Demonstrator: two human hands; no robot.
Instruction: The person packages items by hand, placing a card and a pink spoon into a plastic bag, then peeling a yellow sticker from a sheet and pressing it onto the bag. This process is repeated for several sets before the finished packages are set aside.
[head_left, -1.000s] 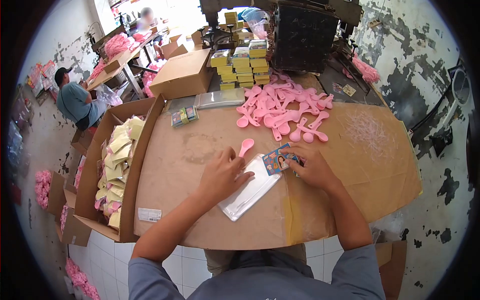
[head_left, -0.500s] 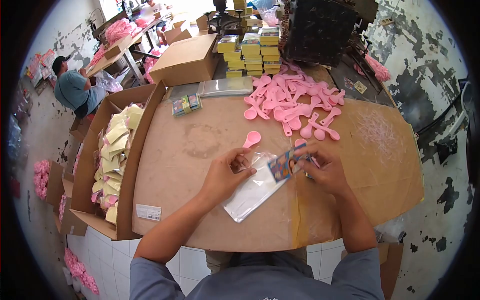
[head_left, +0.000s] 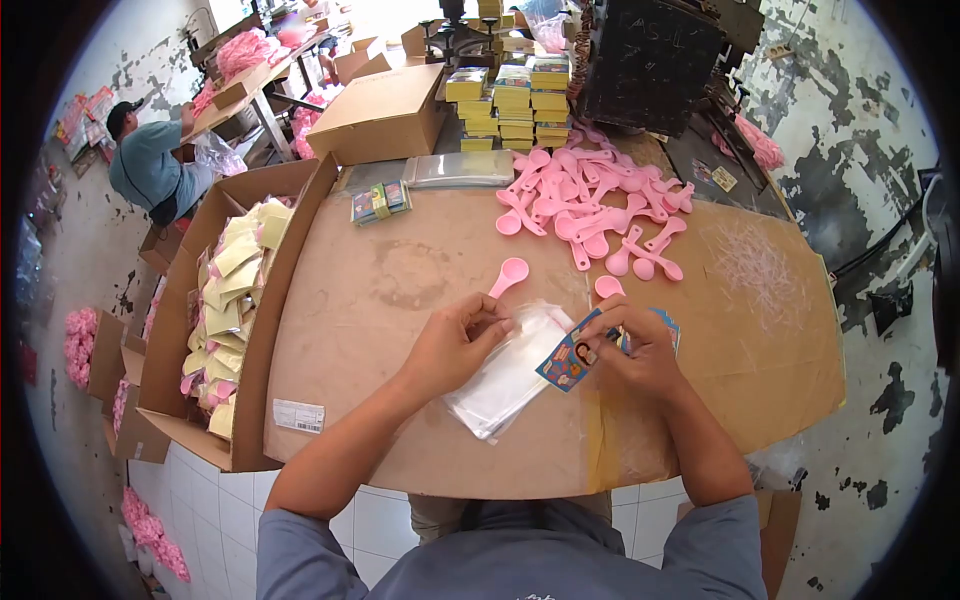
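Observation:
My right hand is closed on a blue printed card, which hangs tilted over the right side of the clear plastic bags. More of a blue printed surface shows behind that hand. My left hand pinches at the upper left edge of the bags, thumb and forefinger close together; whether it grips a bag's film is hard to make out. One pink spoon lies just above my left hand, and another pink spoon lies above my right hand, partly hidden.
Pink spoons are heaped at the table's back. Behind them stand stacks of yellow-edged cards. A banded card bundle lies back left. An open carton of packets is on the left. A person sits far left.
The card in my right hand has turned and dropped slightly toward me. The camera view has shifted a little. My left hand stays by the bags.

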